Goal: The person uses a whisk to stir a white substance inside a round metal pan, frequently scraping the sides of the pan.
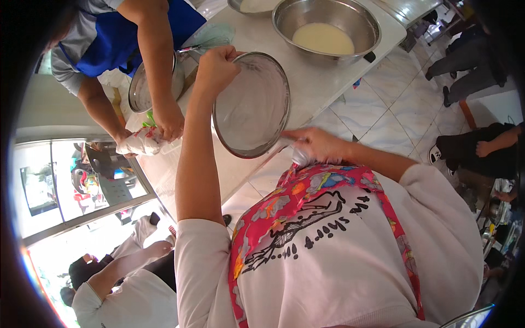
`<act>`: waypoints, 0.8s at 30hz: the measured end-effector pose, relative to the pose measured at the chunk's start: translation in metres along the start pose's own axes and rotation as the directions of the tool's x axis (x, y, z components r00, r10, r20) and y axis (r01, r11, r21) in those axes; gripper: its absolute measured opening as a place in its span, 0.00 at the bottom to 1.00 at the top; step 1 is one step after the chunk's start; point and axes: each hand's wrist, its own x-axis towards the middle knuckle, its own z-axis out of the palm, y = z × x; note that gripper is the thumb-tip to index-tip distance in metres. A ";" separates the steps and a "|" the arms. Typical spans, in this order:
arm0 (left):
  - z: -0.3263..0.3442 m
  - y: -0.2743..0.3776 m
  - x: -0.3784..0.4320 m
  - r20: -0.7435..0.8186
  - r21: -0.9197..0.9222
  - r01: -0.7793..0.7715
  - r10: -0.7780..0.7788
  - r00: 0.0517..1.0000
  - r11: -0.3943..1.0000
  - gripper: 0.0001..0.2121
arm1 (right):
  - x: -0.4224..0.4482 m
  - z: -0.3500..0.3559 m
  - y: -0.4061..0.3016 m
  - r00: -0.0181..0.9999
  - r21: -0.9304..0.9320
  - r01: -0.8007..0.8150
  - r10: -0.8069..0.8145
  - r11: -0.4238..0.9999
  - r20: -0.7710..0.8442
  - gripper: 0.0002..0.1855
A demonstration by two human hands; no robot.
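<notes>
My left hand (pixel 219 69) grips the upper rim of a round metal bowl (pixel 254 104), held tilted above the table edge. White residue coats the bowl's inside. Beside its lower right rim, my right hand (pixel 322 143) is slightly blurred, with a fingertip at the rim and the other fingers curled around crumpled pale material (pixel 301 156), perhaps cloth, close to my pink patterned apron (pixel 311 182). A large metal bowl (pixel 283 20) with pale yellow liquid (pixel 324 39) stands farther along the table. A balloon whisk (pixel 213 42) lies beyond my left hand.
A co-worker in a blue apron (pixel 110 41) holds a white plastic bag (pixel 141 141) with red marks at the left of the table (pixel 303 98), beside another metal bowl (pixel 141 88). Part of a further bowl (pixel 246 10) shows at the top. Other people stand right and lower left.
</notes>
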 end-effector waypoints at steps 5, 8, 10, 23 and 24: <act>-0.002 0.003 -0.003 0.001 -0.010 0.041 -0.041 0.999 0.999 0.06 | 0.061 -0.056 -0.031 0.849 0.355 -0.500 0.367 0.790 0.379 0.22; 0.002 0.003 -0.003 -0.067 -0.036 0.032 -0.034 0.997 0.999 0.06 | 0.047 -0.067 -0.008 0.912 -0.042 -0.335 0.336 0.941 0.234 0.22; 0.003 0.002 0.001 -0.013 0.048 0.120 -0.119 0.993 0.992 0.07 | 0.025 -0.041 -0.001 0.864 -0.291 -0.334 0.415 0.896 0.286 0.22; 0.002 0.006 -0.001 0.036 0.084 0.056 -0.060 0.998 0.995 0.06 | 0.012 -0.032 -0.022 0.877 0.139 -0.355 0.278 0.925 0.391 0.19; 0.000 0.011 -0.001 0.025 0.061 0.053 -0.055 0.998 0.997 0.08 | 0.016 -0.033 -0.032 0.882 0.258 -0.365 0.242 0.895 0.405 0.19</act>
